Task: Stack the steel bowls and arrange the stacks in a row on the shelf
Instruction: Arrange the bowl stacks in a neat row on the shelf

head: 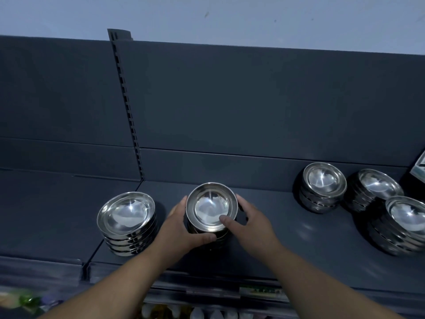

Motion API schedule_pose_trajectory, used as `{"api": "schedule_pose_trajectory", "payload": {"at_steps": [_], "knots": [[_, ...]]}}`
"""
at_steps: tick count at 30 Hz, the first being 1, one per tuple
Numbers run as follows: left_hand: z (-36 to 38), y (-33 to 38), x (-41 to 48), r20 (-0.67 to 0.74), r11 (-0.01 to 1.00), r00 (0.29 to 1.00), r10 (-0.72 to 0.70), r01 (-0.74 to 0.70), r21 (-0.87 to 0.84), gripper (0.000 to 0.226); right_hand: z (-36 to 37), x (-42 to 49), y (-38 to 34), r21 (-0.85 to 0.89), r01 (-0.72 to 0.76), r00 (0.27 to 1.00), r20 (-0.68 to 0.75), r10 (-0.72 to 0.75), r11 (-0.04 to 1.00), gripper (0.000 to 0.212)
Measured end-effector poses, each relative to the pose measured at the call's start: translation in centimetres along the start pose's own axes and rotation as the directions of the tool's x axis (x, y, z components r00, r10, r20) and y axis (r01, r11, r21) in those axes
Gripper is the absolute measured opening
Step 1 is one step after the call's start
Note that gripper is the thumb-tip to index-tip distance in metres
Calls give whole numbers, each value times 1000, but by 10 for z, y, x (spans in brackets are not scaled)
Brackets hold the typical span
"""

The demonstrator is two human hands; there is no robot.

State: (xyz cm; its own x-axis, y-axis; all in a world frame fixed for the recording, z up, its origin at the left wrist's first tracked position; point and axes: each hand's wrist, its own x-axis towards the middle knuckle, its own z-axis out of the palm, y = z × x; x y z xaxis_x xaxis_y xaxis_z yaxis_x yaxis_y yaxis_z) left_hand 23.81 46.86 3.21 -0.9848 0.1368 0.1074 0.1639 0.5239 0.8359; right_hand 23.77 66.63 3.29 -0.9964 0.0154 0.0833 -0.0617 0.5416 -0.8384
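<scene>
A stack of steel bowls (211, 207) stands in the middle of the dark grey shelf (276, 238). My left hand (181, 229) grips the stack's left side, thumb curled round its front. My right hand (249, 223) holds the right side, with the thumb resting on the top bowl's rim. Another stack of steel bowls (127, 222) stands just to the left. Three more stacks sit at the right: one at the back (323, 187), one behind at far right (374, 188) and one nearer the front (400, 224).
A slotted upright post (128, 107) divides the shelf's back panel. A light-coloured box (419, 168) shows at the right edge. Packaged goods (184, 313) lie on a lower shelf below the front edge.
</scene>
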Motion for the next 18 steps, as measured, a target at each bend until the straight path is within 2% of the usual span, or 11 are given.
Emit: {"api": "schedule_pose_trajectory", "payload": {"at_steps": [4,10,13,15,18], "knots": [[-2,-3,2,-1,997,1000,-23,23,76,110,1,0,-2,-30,-16,1000,11,16,999,63],[1,-11,1,22,995,1000,-17,14,94,94,5,-1,4,-117,-40,999,14,42,992,60],[3,-15,2,17,996,1000,-13,11,91,88,4,-2,3,-114,-28,999,16,30,993,49],[3,-16,1,20,997,1000,-23,21,73,94,4,-1,5,-112,-18,999,29,22,994,39],[2,-17,-2,66,995,993,-96,98,-32,112,6,-3,8,-73,-61,997,47,65,995,55]]}}
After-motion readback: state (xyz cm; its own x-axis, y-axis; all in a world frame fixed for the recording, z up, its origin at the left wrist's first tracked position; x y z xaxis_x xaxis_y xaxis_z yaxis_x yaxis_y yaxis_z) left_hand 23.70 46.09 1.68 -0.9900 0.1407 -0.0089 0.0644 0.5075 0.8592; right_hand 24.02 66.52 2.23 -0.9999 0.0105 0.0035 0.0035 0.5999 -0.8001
